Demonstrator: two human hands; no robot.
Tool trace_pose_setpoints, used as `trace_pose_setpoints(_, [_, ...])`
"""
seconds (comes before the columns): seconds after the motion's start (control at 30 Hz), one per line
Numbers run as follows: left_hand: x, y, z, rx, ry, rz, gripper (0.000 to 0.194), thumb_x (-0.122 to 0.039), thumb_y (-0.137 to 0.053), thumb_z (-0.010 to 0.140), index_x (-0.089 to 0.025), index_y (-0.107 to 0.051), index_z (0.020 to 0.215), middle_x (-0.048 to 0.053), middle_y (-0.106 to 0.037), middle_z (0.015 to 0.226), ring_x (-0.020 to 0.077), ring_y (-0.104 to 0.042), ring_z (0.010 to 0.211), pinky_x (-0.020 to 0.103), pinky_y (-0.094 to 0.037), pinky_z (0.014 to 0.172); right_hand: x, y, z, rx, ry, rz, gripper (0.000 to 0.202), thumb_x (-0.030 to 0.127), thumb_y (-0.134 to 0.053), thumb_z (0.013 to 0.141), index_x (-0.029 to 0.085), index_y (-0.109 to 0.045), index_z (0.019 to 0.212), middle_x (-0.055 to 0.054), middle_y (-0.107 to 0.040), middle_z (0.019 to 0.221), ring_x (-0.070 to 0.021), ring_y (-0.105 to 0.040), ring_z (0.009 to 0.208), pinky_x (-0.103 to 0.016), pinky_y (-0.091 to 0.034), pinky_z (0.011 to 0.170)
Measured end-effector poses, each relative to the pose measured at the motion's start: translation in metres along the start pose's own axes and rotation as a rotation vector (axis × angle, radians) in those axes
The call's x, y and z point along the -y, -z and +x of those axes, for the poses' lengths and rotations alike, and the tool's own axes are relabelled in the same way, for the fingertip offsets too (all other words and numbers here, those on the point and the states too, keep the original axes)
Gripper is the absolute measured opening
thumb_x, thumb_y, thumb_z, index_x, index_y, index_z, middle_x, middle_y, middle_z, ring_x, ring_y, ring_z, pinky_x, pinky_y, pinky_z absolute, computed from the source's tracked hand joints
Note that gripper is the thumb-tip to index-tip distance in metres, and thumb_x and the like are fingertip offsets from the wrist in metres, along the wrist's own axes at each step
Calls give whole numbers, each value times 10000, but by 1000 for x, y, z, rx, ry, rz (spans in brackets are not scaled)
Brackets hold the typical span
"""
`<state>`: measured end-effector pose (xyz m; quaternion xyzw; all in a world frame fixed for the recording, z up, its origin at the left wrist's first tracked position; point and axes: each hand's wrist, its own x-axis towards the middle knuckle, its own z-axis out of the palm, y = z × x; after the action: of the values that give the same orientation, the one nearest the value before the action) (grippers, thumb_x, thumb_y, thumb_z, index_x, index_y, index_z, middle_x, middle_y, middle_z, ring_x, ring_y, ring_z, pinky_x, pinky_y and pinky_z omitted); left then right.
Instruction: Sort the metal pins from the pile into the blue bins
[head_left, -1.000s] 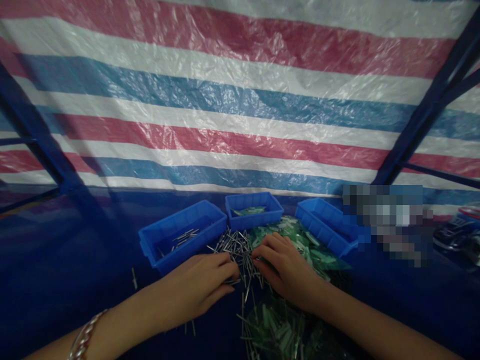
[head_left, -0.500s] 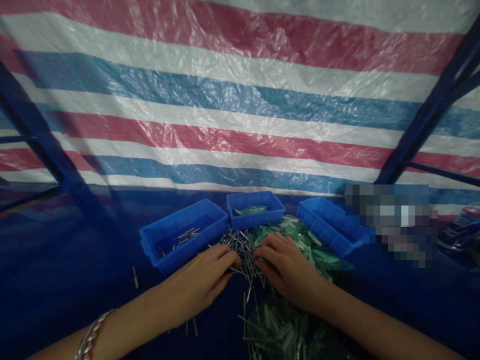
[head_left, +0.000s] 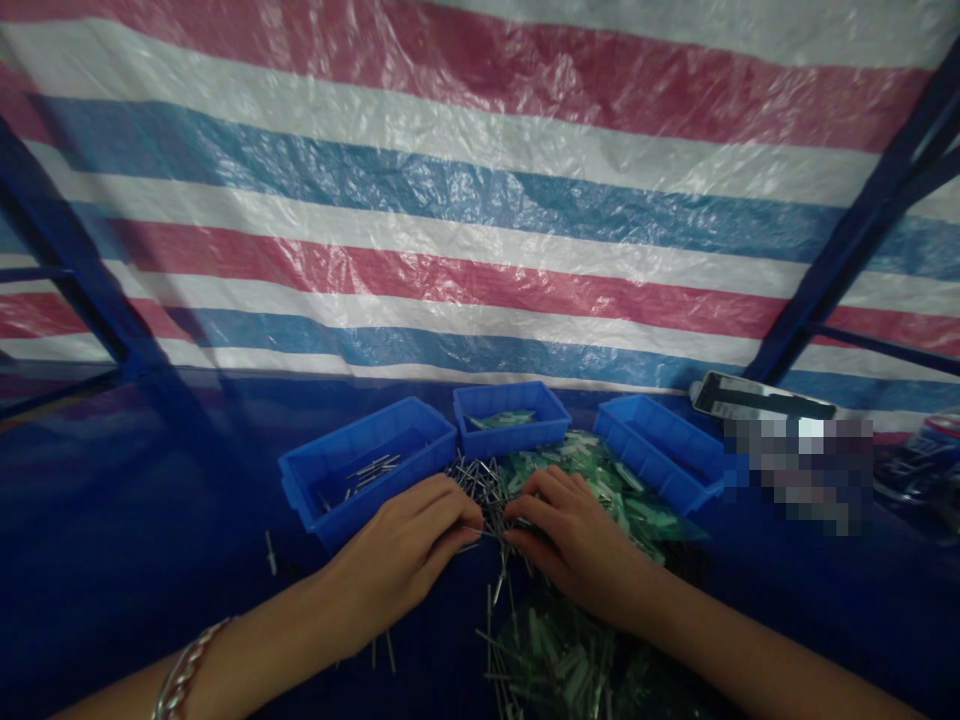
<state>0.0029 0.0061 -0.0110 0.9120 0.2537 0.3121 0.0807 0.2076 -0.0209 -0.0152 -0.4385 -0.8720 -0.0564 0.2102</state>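
A heap of thin metal pins lies mixed with pale green plastic pieces on a dark blue table. My left hand rests palm down on the left side of the pins, its fingertips among them. My right hand lies palm down on the heap's right side, fingers curled into the pins and green pieces. The fingertips of both hands nearly meet. Whether either hand grips a pin is hidden under the fingers.
Three blue bins stand behind the heap: the left bin holds a few pins, the middle bin holds green pieces, the right bin looks bare. A striped tarp hangs behind. More green pieces lie near me.
Both hands have crept slightly forward and closer together on the pin heap. The view has barely shifted.
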Motion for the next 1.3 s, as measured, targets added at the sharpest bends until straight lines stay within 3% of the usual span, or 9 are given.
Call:
trace_pose_setpoints(0.17, [-5,5,2,-141,-35,18,118,-167,-442,902,-185,-523,818,-24,-557,719,94,-538,660,183,-428,613,1,1,-1,-44,18,28,105,248,-526,867,165,-590,876,-6,-579,841,-155,-555,794,-354,-458,707])
trace_pose_setpoints(0.33, [-6,6,3,-185,-28,38,128,-193,-473,893,-181,-530,780,-34,-559,679,89,-538,615,172,-421,574,1,1,-1,-94,41,55,92,228,-517,870,166,-586,875,0,-572,818,-148,-551,771,-339,-458,686])
trace_pose_setpoints(0.73, [-2,1,2,-132,22,40,95,-235,-440,906,-194,-525,917,-3,-584,793,120,-564,705,215,-469,642,0,2,-2,-183,52,87,106,192,-488,879,162,-571,822,11,-550,771,-137,-536,736,-318,-446,663])
trace_pose_setpoints(1.3, [0,2,1,-102,45,20,146,-199,-390,917,-181,-518,848,14,-555,798,120,-538,728,226,-449,669,-1,1,0,-212,27,135,116,218,-486,889,159,-574,841,9,-571,774,-133,-557,730,-321,-466,668])
